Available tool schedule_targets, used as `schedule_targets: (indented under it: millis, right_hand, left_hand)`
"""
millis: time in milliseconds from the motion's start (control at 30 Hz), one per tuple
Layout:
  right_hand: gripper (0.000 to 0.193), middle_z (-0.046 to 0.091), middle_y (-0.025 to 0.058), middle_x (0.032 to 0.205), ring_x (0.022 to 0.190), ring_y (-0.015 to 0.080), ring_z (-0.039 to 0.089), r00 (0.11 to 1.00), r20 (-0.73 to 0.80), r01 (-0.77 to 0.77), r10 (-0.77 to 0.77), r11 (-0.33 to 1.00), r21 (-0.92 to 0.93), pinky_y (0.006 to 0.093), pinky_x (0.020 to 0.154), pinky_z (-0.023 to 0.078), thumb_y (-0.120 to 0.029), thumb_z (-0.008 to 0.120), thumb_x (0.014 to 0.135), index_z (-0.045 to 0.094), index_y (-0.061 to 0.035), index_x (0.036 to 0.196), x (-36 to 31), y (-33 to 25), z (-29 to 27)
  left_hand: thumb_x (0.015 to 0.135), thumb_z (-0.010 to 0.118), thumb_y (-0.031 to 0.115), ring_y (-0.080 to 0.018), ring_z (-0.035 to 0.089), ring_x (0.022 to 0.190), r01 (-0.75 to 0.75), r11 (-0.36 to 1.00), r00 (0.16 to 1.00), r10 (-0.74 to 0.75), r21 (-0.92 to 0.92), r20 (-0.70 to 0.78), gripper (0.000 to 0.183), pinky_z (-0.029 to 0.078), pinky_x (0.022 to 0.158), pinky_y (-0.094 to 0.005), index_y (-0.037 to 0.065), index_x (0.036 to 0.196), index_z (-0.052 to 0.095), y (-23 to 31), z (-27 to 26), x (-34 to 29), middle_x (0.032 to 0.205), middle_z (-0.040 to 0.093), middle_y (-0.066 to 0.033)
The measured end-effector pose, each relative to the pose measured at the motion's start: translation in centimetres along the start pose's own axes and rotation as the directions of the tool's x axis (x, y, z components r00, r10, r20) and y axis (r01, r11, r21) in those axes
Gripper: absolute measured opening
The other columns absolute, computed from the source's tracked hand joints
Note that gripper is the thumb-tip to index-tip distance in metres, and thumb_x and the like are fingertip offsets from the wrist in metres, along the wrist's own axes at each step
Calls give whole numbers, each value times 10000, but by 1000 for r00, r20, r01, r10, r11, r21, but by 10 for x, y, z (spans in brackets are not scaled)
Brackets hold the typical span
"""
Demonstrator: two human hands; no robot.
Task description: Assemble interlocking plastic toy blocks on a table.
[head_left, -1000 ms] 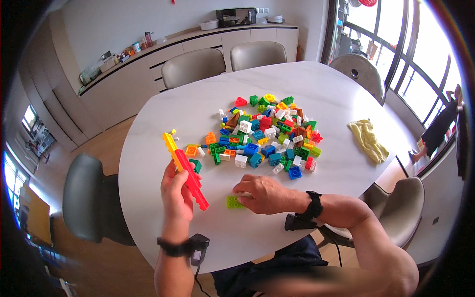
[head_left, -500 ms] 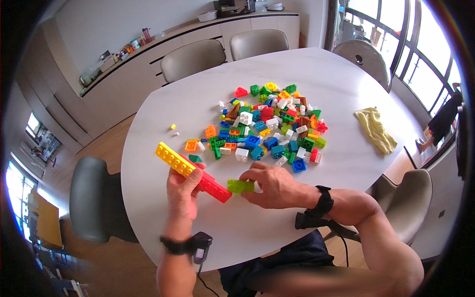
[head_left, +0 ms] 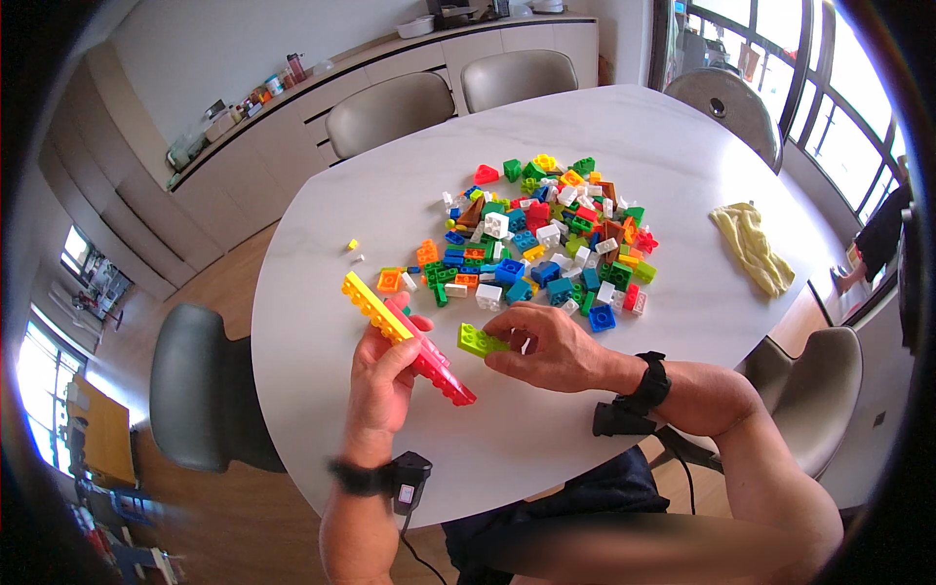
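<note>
My left hand (head_left: 383, 369) grips a long stack of joined toy bricks, made of a yellow brick (head_left: 373, 304) at the upper left and a red part (head_left: 441, 373) running down to the right. The stack is tilted, with its studs turned toward the lower left. A lime green toy brick (head_left: 478, 339) with studs up is pinched in the fingers of my right hand (head_left: 551, 346). A small gap separates the green brick from the red part. Both hands are above the near part of the table, in front of a heap of loose bricks (head_left: 534, 239).
The white table (head_left: 341, 219) carries a crumpled yellow cloth (head_left: 751, 249) at the right. Two tiny bricks lie apart at the left, one of them yellow (head_left: 353, 245). Chairs stand round the table, such as a dark one (head_left: 200, 385) at the left. Cables trail from both wrist devices.
My left hand has rolled the stack, so its studs now face sideways instead of up. My right hand has tipped the green brick, bringing its studs into view, and moved it slightly away.
</note>
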State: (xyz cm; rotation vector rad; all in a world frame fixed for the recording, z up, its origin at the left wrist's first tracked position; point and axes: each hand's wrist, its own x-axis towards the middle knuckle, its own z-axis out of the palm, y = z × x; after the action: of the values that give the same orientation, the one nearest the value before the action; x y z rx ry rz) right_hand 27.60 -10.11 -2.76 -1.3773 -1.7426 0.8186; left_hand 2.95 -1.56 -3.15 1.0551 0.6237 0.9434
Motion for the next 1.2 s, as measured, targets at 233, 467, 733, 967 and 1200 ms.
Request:
schedule_targets:
  millis: [233,467,733,967,1200]
  right_hand:
    - [469,726,161,1119,927,182,718,980,157,-170,126,935,311,319,811,610,-299,722,989,646,45,1298,2,0,-4]
    - [405,734,118,1034,898,176,705,964,191,-258,183,807,531,315,750,609,-278,666,1009,676,55,1240,4,7,2]
    - [424,741,120,1055,920,173,714,966,229,-237,120,761,604,313,766,611,-274,678,1001,668,49,1277,0,6,2]
    - [484,726,159,1095,988,191,716,961,246,-249,129,794,555,324,803,619,-292,731,995,601,71,1287,0,6,-1]
    - [411,690,129,937,871,165,691,933,265,-346,244,812,470,308,702,575,-276,819,918,553,-1,1070,-2,-11,-9]
  left_hand:
    - [909,714,134,-236,655,1111,33,999,995,-31,-17,93,728,545,1012,-446,67,1569,414,0,4,-5,1206,641,-101]
    - [934,709,35,-265,636,1221,52,998,981,-44,-39,191,745,500,1069,-441,68,1591,359,3,16,-5,1357,618,-118]
    - [911,750,41,-195,597,1270,71,997,958,-63,-17,281,779,439,1121,-369,47,1591,370,-1,12,-7,1408,602,-84]
    - [909,764,48,-205,603,1265,92,996,962,-87,-8,259,768,438,1125,-373,15,1578,388,-1,18,-8,1364,635,-91]
    - [846,829,85,-246,607,1292,92,995,964,-97,31,247,828,438,1156,-412,40,1564,419,-3,18,-10,1423,627,-84]
